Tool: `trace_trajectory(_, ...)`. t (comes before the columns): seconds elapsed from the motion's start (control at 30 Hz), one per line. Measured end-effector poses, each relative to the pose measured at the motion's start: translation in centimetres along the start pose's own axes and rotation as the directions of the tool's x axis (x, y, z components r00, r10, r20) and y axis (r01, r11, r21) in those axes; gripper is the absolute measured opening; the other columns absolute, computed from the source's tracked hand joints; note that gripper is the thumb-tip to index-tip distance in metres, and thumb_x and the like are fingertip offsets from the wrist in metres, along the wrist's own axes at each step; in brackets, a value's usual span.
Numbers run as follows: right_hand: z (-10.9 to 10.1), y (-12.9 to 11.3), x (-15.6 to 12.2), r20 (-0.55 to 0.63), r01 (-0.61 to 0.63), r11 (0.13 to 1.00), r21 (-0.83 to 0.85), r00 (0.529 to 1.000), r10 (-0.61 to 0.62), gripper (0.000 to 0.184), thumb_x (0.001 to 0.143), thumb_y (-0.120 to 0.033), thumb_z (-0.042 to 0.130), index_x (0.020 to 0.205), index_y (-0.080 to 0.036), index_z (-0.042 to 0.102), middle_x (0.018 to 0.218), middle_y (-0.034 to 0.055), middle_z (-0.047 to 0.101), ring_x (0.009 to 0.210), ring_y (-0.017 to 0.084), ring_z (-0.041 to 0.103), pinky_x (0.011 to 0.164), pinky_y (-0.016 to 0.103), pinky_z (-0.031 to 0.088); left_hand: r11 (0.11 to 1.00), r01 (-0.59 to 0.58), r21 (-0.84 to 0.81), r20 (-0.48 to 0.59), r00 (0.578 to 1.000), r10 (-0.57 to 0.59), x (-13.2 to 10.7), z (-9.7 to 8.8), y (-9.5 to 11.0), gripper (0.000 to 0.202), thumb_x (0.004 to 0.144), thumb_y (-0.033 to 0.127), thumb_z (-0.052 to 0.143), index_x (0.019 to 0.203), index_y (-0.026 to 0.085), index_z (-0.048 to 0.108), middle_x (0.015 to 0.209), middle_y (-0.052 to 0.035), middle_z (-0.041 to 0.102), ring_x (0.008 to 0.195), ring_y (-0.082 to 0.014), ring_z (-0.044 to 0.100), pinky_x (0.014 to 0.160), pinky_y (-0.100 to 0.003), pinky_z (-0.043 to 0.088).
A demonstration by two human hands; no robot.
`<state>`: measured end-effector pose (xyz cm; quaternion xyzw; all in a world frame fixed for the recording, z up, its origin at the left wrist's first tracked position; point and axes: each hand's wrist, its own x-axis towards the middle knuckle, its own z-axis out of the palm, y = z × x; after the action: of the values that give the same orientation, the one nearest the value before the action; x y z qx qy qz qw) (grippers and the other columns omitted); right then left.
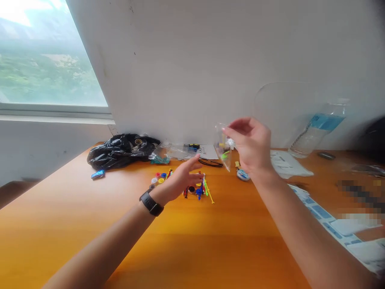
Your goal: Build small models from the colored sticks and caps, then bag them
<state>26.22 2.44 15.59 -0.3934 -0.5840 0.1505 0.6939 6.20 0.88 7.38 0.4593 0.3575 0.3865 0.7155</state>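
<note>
Raised above the table, my right hand (251, 140) pinches the top of a small clear plastic bag (224, 150). Yellow and bright green bits show in or through the bag. My left hand (182, 178), with a black watch on the wrist, holds nothing; its fingers are apart and point toward the bag. Below and behind that hand lie small round pieces (161, 180) in red, blue, yellow and white. Thin coloured plastic sticks (208, 189) in yellow, green and white lie just right of it, beside a blue piece (199, 193). The left hand partly hides these pieces.
A black plastic bag (120, 152) sits at the back left, with a small blue packet (98, 174) before it. Clear packaging (174, 151) lies along the wall. At right are a round tape measure-like object (242, 174), a large clear bottle (315, 128) and printed sheets (325, 216).
</note>
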Motion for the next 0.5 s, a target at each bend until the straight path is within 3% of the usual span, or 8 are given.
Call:
trace_trajectory(0.07, -1.0, -0.4, -1.9, -0.020, -0.103, 0.988, 0.119, 0.994, 0.106, 0.024, 0.077, -0.027, 0.087, 0.090, -0.021, 0.068, 0.090, 0.0009, 0.068, 0.079, 0.015, 0.067, 0.075, 0.031, 0.060, 0.988, 0.092, -0.125, 0.208, 0.976, -0.064, -0.6, 1.5, -0.8, 0.068, 0.094, 0.072, 0.061, 0.143, 0.025, 0.059, 0.149, -0.0163, 0.061, 0.120, -0.0337, 0.071, 0.100, -0.045, 0.058)
trace_trajectory(0.13, -2.4, 0.0, -3.8, -0.061, -0.192, 0.965, 0.178, 0.977, 0.206, 0.026, 0.078, -0.030, 0.088, 0.093, -0.021, 0.069, 0.091, 0.0004, 0.066, 0.078, 0.014, 0.065, 0.074, 0.029, 0.059, 0.983, 0.071, -0.169, 0.274, 0.961, -0.022, -1.2, 2.8, -1.1, 0.060, 0.095, 0.065, 0.067, 0.137, 0.023, 0.061, 0.135, -0.0154, 0.068, 0.109, -0.0293, 0.075, 0.091, -0.039, 0.060)
trace_trajectory(0.23, -5.0, 1.5, -6.2, -0.100, -0.315, 0.930, 0.190, 0.936, 0.338, 0.034, 0.077, -0.038, 0.091, 0.100, -0.022, 0.072, 0.095, 0.0009, 0.067, 0.078, 0.013, 0.065, 0.076, 0.029, 0.059, 0.996, -0.082, -0.043, 0.101, 0.991, 0.086, -1.8, 3.8, -0.9, 0.042, 0.092, 0.049, 0.079, 0.116, 0.018, 0.064, 0.102, -0.0091, 0.073, 0.080, -0.0172, 0.074, 0.067, -0.025, 0.056)
trace_trajectory(0.3, -6.5, 2.7, -7.8, -0.029, -0.437, 0.889, 0.140, 0.895, 0.445, 0.047, 0.073, -0.043, 0.094, 0.109, -0.022, 0.072, 0.098, 0.0018, 0.069, 0.080, 0.015, 0.066, 0.074, 0.029, 0.059, 0.979, -0.159, 0.131, -0.005, 0.987, 0.161, -1.9, 3.9, -0.5, 0.039, 0.088, 0.045, 0.084, 0.105, 0.018, 0.062, 0.084, -0.0033, 0.070, 0.065, -0.0117, 0.067, 0.054, -0.019, 0.048)
trace_trajectory(0.4, -8.0, 5.0, -9.7, 0.121, -0.615, 0.785, 0.069, 0.787, 0.606, 0.066, 0.062, -0.043, 0.099, 0.117, -0.020, 0.070, 0.088, 0.0019, 0.071, 0.075, 0.018, 0.068, 0.069, 0.031, 0.059, 0.927, -0.174, 0.333, -0.037, 0.980, 0.197, -1.4, 3.5, 0.0, 0.041, 0.084, 0.043, 0.088, 0.102, 0.019, 0.060, 0.074, 0.0007, 0.067, 0.055, -0.0092, 0.060, 0.049, -0.018, 0.043)
trace_trajectory(0.5, -8.5, 7.9, -11.2, 0.167, -0.678, 0.734, 0.045, 0.729, 0.663, 0.059, 0.068, -0.047, 0.092, 0.115, -0.019, 0.068, 0.085, 0.0050, 0.074, 0.075, 0.022, 0.072, 0.074, 0.038, 0.061, 0.855, -0.193, 0.482, -0.025, 0.972, 0.234, 0.0, 2.8, -0.2, 0.040, 0.085, 0.051, 0.084, 0.091, 0.019, 0.060, 0.067, 0.0016, 0.064, 0.050, -0.0097, 0.055, 0.046, -0.020, 0.039)
